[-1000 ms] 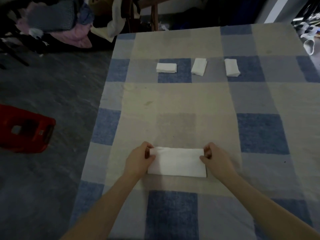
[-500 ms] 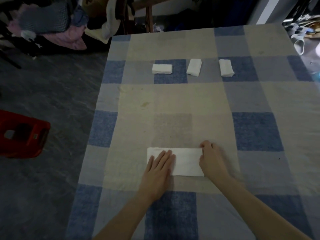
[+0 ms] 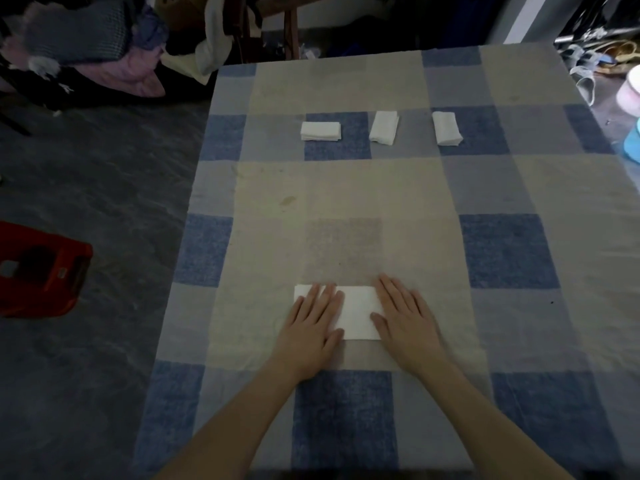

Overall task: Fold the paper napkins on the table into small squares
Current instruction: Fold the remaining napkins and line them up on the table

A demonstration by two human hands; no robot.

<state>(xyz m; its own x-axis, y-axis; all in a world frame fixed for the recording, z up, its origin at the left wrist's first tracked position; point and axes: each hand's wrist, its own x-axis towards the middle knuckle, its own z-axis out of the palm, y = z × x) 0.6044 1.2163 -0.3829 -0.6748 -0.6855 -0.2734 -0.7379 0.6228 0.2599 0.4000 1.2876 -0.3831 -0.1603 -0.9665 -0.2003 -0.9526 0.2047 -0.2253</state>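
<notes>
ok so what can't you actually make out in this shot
- Head view: the ends of the napkin under the left hand and right hand; any creases there are covered.
- Head view: the layer count in the three folded napkins is too small and dim to tell.
- Head view: the white and blue containers are cut off by the right edge.

Dim room — grey marbled floor (image 3: 104, 202), red stool (image 3: 38, 275).
</notes>
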